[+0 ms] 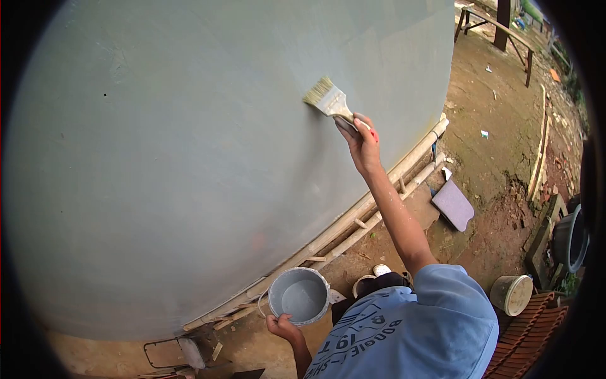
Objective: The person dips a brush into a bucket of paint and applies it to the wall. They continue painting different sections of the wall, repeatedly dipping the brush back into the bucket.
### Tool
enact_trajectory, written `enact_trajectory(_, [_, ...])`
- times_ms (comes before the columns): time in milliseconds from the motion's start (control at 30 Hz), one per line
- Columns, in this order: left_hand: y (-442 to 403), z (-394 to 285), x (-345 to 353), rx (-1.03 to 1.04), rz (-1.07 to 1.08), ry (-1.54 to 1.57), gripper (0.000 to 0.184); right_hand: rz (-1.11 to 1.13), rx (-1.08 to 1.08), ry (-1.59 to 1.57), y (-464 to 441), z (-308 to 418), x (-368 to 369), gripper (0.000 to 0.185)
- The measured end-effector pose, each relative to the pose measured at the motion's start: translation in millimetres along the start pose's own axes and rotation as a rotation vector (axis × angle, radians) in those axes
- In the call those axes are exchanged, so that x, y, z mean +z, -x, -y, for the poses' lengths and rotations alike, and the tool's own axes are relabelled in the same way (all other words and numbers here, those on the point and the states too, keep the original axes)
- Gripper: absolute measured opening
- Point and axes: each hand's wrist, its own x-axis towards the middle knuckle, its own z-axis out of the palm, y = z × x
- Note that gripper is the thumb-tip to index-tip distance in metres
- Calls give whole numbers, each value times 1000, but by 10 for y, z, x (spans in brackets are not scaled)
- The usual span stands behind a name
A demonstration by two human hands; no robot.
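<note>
A wide paintbrush (328, 98) is held in my right hand (363, 142), its bristles against or very near the grey wall (189, 139). The fingers wrap round its handle, which has a red end. Low in the view, my left hand (284, 327) grips the rim of a bucket (299, 295). Grey paint lies inside the bucket, and a wire handle hangs at its left side. The arm with the brush is stretched up and away from my body.
A bamboo ladder (372, 211) lies along the wall's foot. On the ground to the right are a purple board (453, 206) and a lidded tub (511, 295). Roof tiles (527, 335) are stacked at lower right; a wooden bench (499, 28) stands at upper right.
</note>
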Motion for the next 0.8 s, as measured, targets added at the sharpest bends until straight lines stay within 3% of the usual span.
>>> enact_trajectory(167, [133,-108,-259,-107,-65,18,35,-557,208,124,1090,-712,-2197,24])
enact_trajectory(233, [169,-201,-289,-98,-93,-49,36,-764,299,361,1431,-1128,-3147,17])
enact_trajectory(300, [192,-164,-378,-41,-101,-141,37,-910,279,452,1530,-1209,-3348,13])
enact_trajectory(333, [163,-153,-426,-10,-110,-184,38,-856,269,522,1483,-1242,-3408,14])
enact_trajectory(400, [148,-131,-496,15,-148,-160,39,-827,276,421,1198,-1115,-3137,18])
enact_trajectory(533, [210,-97,-563,22,-210,-147,39,-632,160,504,529,-674,-2016,19])
enact_trajectory(700, [272,-163,-461,-41,-239,-113,37,-140,48,145,382,410,-366,23])
enact_trajectory(800, [252,-97,-454,-53,-225,-81,36,12,33,7,253,619,14,27])
